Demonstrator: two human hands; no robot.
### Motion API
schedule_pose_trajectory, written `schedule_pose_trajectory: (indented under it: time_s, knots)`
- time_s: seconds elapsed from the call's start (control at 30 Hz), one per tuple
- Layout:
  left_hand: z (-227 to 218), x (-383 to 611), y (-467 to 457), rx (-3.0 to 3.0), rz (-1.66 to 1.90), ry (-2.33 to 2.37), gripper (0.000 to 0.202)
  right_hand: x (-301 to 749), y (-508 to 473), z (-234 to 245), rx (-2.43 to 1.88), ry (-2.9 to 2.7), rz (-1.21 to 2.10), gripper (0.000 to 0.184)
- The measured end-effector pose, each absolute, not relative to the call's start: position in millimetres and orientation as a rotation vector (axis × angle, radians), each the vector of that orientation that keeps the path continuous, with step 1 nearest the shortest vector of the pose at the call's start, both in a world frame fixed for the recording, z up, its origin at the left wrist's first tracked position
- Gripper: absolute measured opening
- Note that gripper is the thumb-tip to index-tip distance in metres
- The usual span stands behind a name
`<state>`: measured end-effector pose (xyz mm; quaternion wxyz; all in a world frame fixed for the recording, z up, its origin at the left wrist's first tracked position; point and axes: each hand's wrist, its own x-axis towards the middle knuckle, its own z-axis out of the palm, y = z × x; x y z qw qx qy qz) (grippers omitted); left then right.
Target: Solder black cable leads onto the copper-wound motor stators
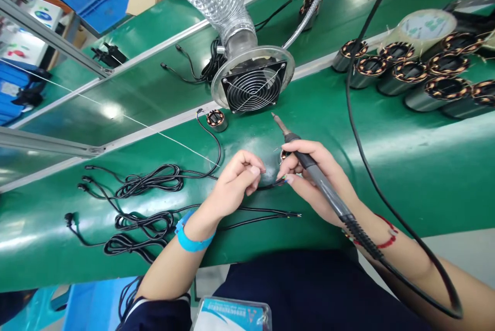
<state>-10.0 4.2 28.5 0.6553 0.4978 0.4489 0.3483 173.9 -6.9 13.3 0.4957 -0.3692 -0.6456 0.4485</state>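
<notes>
My right hand (315, 176) is wrapped round a soldering iron (309, 163), its tip pointing up and left, toward the fan. The same fingertips also pinch the end of a black cable (266, 186), where small coloured wires show. Partly hidden behind these fingers is a copper-wound stator (283, 156). My left hand (242, 176) is closed in a pinch just left of it. A thin pale wire (166, 137), which looks like solder, runs from the upper left to this hand; its end between the fingers is too small to make out.
A fume-extractor fan (253, 88) on a foil duct hangs ahead of my hands. One stator (216, 120) stands beneath it; several more stators (410, 70) stand at the right beside a tape roll (427, 27). Coiled black cables (150, 181) lie left. The iron's cord (359, 140) loops across the right side.
</notes>
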Motion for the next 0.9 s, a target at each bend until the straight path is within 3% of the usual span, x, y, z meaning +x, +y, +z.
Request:
schedule_pose_trajectory:
  time_s: [0.53,0.73,0.9]
  knots:
    - [28.7,2.0,5.7,1.265,0.787,1.018,0.022,171.2,-9.3,9.3,-0.896,-1.669,0.905,0.044]
    - [40.3,-5.0,12.9,1.193,0.381,0.931,0.027,171.6,-9.6,8.2,-0.912,-1.704,0.78,0.038]
    - [33.5,6.0,24.8,1.199,0.626,1.102,0.013,178.2,-7.4,8.2,-1.095,-1.682,0.762,0.043]
